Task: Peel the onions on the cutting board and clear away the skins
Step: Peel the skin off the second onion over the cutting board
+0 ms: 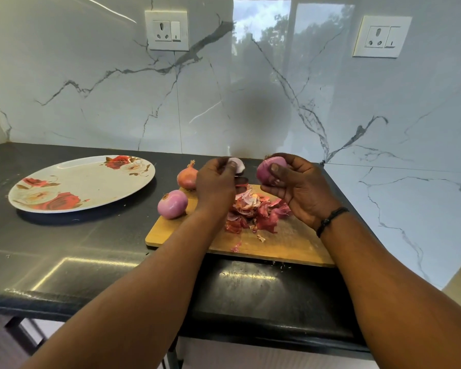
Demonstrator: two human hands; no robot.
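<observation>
While both forearms reach forward over the near edge of the black counter (pixel 64 262), the two hands hang side by side above the far part of the wooden cutting board (pixel 290 243), apart from each other. The right hand (pixel 301 193), palm turned toward the camera with a dark band on its wrist, curls its fingers round a peeled purple onion (pixel 270 170), thumb pressed on its front. The left hand (pixel 216 187), back to the camera, pinches a pale piece of skin (pixel 238 164) between thumb and fingertips.

Three onions show: the held one, a peeled one (pixel 172 204) at the board's left edge, and an unpeeled one (pixel 187 177) just beyond it on the board's far left corner. One heap of skins (pixel 253 211) lies mid-board beneath the hands. One flowered plate (pixel 83 182) sits left, well apart from the board.
</observation>
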